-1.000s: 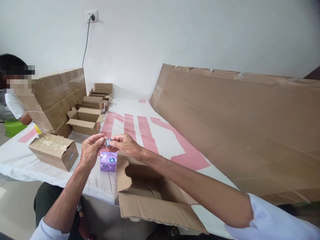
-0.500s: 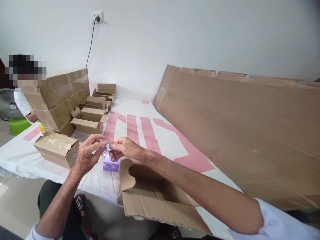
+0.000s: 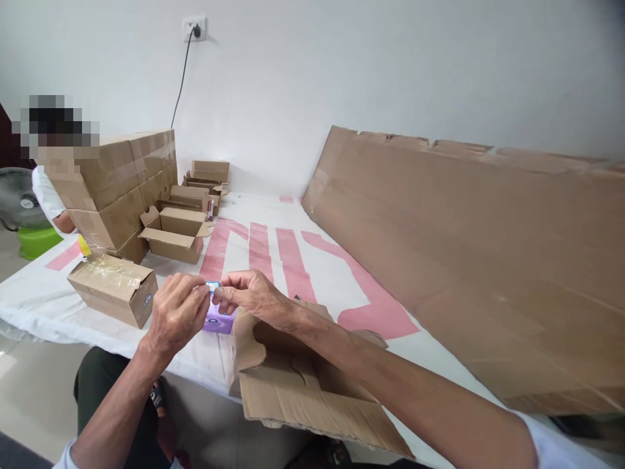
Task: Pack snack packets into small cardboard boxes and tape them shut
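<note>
Cardboard first: open box [image 3: 303, 391] at the desk edge, flaps out, looks empty inside as far as visible. Just past its left flap, left hand [image 3: 176, 312] & right hand [image 3: 254, 296] meet fingertip to fingertip, both pinched on a small blue piece [image 3: 213, 286]. It's held just above the purple packet [image 3: 219, 322], which sits on the desk [image 3: 322, 280] beside the box. Prob. early stage: packet not boxed, piece not set down. Further left, a taped carton [image 3: 113, 288]. Behind it, open cartons [image 3: 176, 234] & a tall stack [image 3: 122, 189] w/ a co-worker [image 3: 46, 195] partly hidden. Big cardboard sheet [image 3: 463, 260] leans at right, well apart. Nothing blocks the hands.
</note>
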The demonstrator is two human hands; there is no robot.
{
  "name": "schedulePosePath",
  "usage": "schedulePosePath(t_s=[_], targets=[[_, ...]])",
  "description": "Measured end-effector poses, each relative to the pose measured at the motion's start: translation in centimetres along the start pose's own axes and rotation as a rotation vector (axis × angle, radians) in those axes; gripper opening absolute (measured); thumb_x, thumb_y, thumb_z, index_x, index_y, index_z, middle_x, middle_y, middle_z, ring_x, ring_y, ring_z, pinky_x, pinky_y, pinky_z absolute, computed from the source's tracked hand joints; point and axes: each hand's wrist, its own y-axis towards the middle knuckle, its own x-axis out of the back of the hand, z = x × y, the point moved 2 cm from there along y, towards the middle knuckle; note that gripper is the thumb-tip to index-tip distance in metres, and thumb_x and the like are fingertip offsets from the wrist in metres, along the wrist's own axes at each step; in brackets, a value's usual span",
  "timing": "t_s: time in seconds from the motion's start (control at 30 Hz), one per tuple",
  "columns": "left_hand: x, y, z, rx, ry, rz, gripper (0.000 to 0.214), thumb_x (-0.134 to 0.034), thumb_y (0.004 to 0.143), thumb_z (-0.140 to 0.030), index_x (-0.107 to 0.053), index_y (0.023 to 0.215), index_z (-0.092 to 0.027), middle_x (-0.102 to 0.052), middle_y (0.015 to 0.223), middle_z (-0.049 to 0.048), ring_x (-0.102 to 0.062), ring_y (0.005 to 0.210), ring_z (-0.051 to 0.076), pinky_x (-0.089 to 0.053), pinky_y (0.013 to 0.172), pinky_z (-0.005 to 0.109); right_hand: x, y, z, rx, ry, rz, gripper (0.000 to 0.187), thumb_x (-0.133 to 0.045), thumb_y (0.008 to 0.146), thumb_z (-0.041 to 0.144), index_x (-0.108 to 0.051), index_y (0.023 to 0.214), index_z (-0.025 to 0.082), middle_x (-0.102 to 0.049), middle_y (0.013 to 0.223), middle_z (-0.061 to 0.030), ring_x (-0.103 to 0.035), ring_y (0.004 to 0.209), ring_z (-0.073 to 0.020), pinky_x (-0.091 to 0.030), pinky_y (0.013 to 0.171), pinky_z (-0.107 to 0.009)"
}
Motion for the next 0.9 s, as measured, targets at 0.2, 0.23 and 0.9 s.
schedulePosePath(t_s=[0.2,0.23,0.9], targets=[[0.3,-0.3,-0.7,-0.019,-0.021,-0.082,0.023,-0.067,0.093,-0.002,-0.068,0.101,-0.023,-0.078,0.098,0.0076,-0.071,0.084,0.02,-0.053,0.078,0.034,-0.5,-0.9,0.2,0.032,0.032,0.014,0.039,-0.089,0.078,0.053,-0.071,0.078,0.019,-0.071,0.078,-0.0003,-0.066,0.072,-0.0142,-0.055,0.072,-0.03],[0.3,-0.4,-0.7,-0.014,-0.021,-0.085,0.024,-0.067,0.092,-0.002,-0.068,0.102,-0.024,-0.079,0.1,0.0077,-0.072,0.085,0.02,-0.053,0.079,0.034,-0.5,-1.0,0.2,0.041,0.038,0.022,0.04,-0.089,0.078,0.054,-0.071,0.079,0.019,-0.071,0.078,-0.0007,-0.067,0.073,-0.0146,-0.056,0.073,-0.03],[0.2,-0.7,-1.5,0.03,-0.057,-0.074,0.022,-0.066,0.092,-0.003,-0.07,0.1,-0.024,-0.078,0.093,0.0067,-0.069,0.081,0.02,-0.053,0.076,0.035,-0.6,-0.7,-0.8,0.138,0.024,0.007,0.033,-0.085,0.08,0.051,-0.073,0.078,0.02,-0.071,0.075,-0.0008,-0.067,0.074,-0.0169,-0.059,0.075,-0.034]])
